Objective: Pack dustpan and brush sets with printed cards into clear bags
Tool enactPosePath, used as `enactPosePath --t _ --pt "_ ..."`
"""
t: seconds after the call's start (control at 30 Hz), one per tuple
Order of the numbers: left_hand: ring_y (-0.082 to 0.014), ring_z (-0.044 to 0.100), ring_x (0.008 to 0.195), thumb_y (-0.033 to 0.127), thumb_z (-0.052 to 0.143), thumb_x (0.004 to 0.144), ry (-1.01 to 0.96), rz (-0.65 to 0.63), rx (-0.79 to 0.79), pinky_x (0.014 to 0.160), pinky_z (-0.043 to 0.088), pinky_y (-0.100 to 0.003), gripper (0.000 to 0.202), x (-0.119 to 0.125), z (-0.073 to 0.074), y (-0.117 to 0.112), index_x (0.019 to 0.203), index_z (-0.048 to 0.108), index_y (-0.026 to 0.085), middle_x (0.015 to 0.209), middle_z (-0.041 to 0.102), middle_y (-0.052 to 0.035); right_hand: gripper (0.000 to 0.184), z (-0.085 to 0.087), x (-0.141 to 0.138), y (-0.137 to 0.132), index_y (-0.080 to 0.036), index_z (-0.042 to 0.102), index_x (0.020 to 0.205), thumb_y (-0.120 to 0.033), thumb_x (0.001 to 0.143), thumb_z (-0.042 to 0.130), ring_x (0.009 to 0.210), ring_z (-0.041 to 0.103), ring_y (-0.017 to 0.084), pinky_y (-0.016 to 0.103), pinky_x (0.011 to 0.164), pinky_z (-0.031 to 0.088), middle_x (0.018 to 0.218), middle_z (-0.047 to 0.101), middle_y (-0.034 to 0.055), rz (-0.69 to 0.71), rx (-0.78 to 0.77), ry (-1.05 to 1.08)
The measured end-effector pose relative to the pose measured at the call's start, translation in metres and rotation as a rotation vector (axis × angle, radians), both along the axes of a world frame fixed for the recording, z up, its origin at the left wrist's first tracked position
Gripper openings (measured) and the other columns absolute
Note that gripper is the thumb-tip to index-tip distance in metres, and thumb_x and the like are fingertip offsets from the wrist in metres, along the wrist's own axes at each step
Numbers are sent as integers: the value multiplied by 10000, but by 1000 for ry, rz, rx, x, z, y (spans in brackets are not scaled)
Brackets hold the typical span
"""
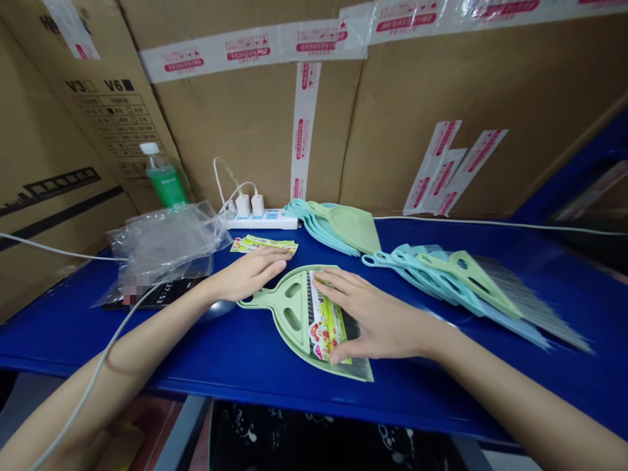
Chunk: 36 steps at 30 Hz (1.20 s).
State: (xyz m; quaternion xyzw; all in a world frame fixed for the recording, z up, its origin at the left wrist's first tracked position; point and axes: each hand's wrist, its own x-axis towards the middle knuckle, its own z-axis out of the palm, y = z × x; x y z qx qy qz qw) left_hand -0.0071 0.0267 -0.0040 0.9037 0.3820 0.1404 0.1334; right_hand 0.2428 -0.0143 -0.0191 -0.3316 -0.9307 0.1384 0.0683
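Observation:
A light green dustpan (363,370) lies on the blue table with a matching green hand brush (283,307) nested in it, handles pointing left. Across the brush's bristles rests a yellow and white printed label card (324,327). My right hand (366,311) spreads over this card, fingertips at its upper end and thumb at its lower end. Stretched out flat, my left hand (255,269) is above the handles, its fingertips by a small pile of similar label cards (250,243). It appears to grip nothing.
Blue and green dustpans (350,226) are stacked at the back. Blue and green brushes (456,281) lie fanned at right. Clear plastic bags (164,239), a phone (169,293), a green bottle (165,180) and a power strip (275,220) stand left, before cardboard (245,131). A white cable crosses my left forearm.

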Motion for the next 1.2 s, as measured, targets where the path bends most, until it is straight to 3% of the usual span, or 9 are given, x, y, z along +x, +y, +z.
enactPosePath --t 0.17,0.27,0.5,0.8,0.97,1.2 --pt "-204 538 1141 333 318 969 -50 -126 106 1002 412 -418 360 5 2 -10 1156 577 167 1208 612 -96 1017 2 1 0 -80 329 1442 -713 690 592 1398 179 353 520 1122 212 1508 274 195 -22 -48 -58" --pt "-209 554 1082 310 390 949 -20 -176 112 954 447 -404 306 7 0 -16 1148 576 170 1145 613 -99 998 2 3 -1 -98 324 1448 -706 702 586 1395 191 355 531 1114 224 1507 278 192 -18 -53 -49" --pt "-207 558 1076 221 410 926 -5 -155 150 942 464 -377 277 9 -6 -20 1139 573 151 1132 598 -104 979 3 3 -4 -108 346 1439 -703 701 588 1380 220 373 531 1092 276 1492 313 193 -24 -35 -75" --pt "-213 618 1014 186 396 913 8 -150 231 890 497 -388 275 11 -10 -19 1077 614 148 1130 650 -92 890 7 8 2 -165 348 1433 -624 722 625 1293 369 315 510 1046 340 1425 415 157 -1 -1 80" --pt "-212 634 1019 176 387 905 16 -129 246 882 505 -380 286 11 -9 -19 1062 626 156 1136 669 -79 998 2 7 0 -96 338 1438 -681 680 618 1352 262 381 567 1060 296 1466 342 217 -38 4 -15" --pt "-200 640 1033 170 394 893 44 -110 241 884 516 -374 298 12 -8 -20 1058 642 173 1165 667 -67 985 -4 9 -1 -107 336 1446 -717 706 560 1376 208 399 585 1067 286 1481 327 207 -21 33 -30"
